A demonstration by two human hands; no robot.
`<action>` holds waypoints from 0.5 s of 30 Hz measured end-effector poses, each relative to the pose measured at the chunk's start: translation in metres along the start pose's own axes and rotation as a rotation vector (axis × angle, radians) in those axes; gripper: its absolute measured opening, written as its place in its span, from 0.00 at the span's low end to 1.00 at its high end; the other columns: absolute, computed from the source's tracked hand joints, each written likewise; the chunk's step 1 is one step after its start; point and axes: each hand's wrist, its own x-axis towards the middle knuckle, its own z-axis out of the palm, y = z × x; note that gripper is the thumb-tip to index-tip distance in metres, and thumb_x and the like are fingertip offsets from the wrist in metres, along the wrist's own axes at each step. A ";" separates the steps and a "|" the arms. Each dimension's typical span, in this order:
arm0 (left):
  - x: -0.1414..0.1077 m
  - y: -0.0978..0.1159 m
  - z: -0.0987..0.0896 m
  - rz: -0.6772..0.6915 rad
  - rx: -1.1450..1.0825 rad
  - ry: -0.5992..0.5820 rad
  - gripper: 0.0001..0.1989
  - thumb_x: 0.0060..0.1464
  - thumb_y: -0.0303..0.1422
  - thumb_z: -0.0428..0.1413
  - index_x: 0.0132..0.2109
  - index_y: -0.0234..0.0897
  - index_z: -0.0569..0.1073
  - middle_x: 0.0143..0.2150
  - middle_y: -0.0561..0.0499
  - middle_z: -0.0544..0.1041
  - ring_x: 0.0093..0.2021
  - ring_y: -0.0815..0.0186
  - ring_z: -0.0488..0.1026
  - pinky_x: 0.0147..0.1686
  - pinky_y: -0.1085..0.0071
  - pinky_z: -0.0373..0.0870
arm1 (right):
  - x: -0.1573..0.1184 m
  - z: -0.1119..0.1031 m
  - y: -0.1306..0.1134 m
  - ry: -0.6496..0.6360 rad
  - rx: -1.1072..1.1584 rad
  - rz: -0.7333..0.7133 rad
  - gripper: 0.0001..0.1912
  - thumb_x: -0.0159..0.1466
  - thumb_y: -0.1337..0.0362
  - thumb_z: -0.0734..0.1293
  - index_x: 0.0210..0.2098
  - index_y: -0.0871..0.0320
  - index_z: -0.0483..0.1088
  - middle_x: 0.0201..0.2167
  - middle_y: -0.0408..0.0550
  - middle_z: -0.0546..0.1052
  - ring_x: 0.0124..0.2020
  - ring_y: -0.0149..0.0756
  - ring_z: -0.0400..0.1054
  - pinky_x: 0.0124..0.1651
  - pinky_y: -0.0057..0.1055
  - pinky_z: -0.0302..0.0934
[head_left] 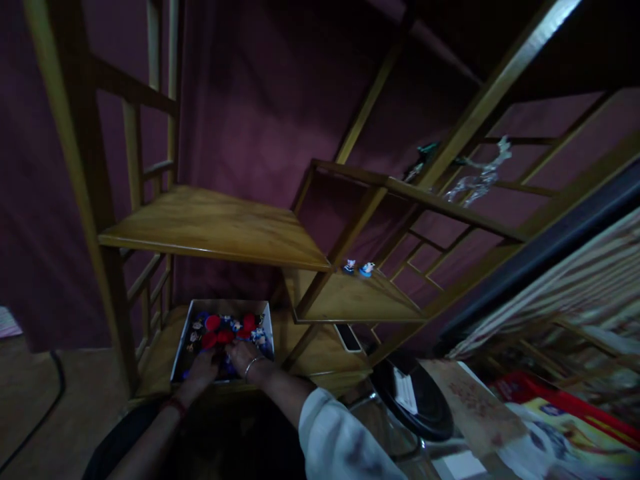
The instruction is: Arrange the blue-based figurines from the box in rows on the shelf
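Purple wall [260, 120] is rising behind box [181, 341]. Left hand [203, 369] and right hand [242, 355] are working inside box, apparently sorting, fingers bending at red pieces [213, 323]; opening and hold, can't tell. Crowded box is calling for careful fingertip work.

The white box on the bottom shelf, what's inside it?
Inside the white box are red pieces among small blue-and-white items. Whatever lies beneath the hands can't be seen.
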 end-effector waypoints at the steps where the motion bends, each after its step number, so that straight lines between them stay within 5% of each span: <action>1: -0.002 0.004 -0.002 -0.020 -0.028 -0.004 0.09 0.42 0.22 0.49 0.28 0.36 0.72 0.30 0.49 0.75 0.36 0.62 0.72 0.38 0.71 0.65 | -0.003 -0.004 0.001 0.030 0.039 0.035 0.15 0.55 0.74 0.58 0.41 0.62 0.66 0.38 0.55 0.73 0.37 0.40 0.69 0.35 0.32 0.64; 6: -0.010 0.016 -0.003 -0.107 -0.240 0.048 0.07 0.46 0.25 0.49 0.27 0.36 0.71 0.26 0.51 0.76 0.30 0.64 0.73 0.32 0.72 0.68 | -0.025 -0.030 0.002 0.133 0.252 0.232 0.17 0.55 0.69 0.62 0.45 0.59 0.63 0.37 0.53 0.74 0.38 0.41 0.69 0.37 0.33 0.63; 15: -0.038 0.037 0.008 -0.247 -0.471 0.168 0.06 0.43 0.22 0.54 0.25 0.37 0.71 0.25 0.51 0.76 0.29 0.64 0.74 0.31 0.70 0.71 | -0.047 -0.036 -0.003 0.226 0.349 0.238 0.17 0.55 0.65 0.63 0.44 0.52 0.64 0.42 0.47 0.73 0.44 0.38 0.67 0.43 0.30 0.58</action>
